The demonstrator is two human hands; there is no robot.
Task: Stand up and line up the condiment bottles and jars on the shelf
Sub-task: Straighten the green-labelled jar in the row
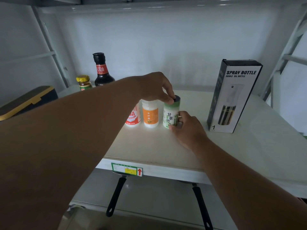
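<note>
Near the middle of the pale shelf (149,146), a green-labelled white salt jar with a dark cap (170,113) stands upright, held by both hands: the left hand (156,87) curls its fingers over the cap from above, and the right hand (187,128) grips the jar's lower side. Just left of this jar stand an orange-labelled white jar (150,113) and a red-and-white bottle (132,117), partly hidden. Right of it stands a spray bottle box (232,97). Behind it, far left, stand a dark soy sauce bottle (102,72) and a small yellow-capped jar (83,83).
</note>
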